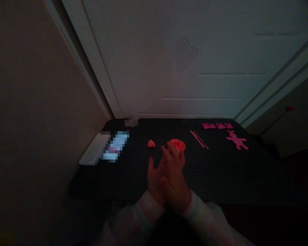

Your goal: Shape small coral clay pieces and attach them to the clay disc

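My left hand (154,181) and my right hand (176,176) are pressed palm to palm above the near middle of the black table (220,177). The fingers point away from me, the right hand lying over the left. Whatever may be between the palms is hidden. Just beyond the fingertips lies a flattened orange-red clay lump (178,144). A smaller orange-red piece (151,144) lies to its left. Both sleeves are light-coloured.
Two thin pink sticks (199,139) lie right of the lump. A row of pink clay shapes (217,126) and a pink clay figure (237,140) are at the far right. A white tray (92,152), a blurred packet (116,146) and crumpled plastic (132,122) are on the left. A white door (184,68) stands behind the table.
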{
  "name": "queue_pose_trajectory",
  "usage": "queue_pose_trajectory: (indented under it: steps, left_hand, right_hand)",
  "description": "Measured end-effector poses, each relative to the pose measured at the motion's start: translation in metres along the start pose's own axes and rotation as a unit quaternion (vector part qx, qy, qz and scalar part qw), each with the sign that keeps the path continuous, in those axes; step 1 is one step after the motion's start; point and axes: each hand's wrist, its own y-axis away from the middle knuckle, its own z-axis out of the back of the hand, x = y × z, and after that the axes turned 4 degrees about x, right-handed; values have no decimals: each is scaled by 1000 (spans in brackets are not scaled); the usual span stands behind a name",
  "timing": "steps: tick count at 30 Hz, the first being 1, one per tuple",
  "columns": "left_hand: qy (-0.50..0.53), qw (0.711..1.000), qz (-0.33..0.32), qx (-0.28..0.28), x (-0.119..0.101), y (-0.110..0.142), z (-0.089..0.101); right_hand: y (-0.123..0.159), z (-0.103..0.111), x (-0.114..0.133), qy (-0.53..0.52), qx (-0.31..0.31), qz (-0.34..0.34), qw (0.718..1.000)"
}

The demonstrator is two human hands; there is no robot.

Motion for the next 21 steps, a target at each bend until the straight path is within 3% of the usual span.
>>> queue_pose_trajectory:
  steps: [2,4,7,9,12,14,16,21]
  left_hand:
    - [71,996,52,26,-11,-3,-3]
    - [119,991,54,14,-20,-5,-4]
    - [152,987,43,8,-29,-4,-8]
    - [161,986,43,14,-31,-3,-11]
    - [166,985,46,15,-31,-1,-16]
    - [163,985,48,10,-30,0,-18]
    - [157,986,51,8,-29,0,-17]
    - [131,989,61,37,-27,-1,-12]
  right_hand:
    - [0,7,-2,-62,-71,-33,995]
    - [2,12,-8,-126,-146,-90,977]
    - [10,11,-18,-289,-167,-206,920]
    - [17,5,-20,-450,-112,-283,839]
    - [24,-5,-12,-638,-17,-351,685]
    - [27,-9,-5,-693,28,-367,620]
    - [28,-11,0,-709,55,-374,595]
    - [26,-13,0,-702,56,-374,603]
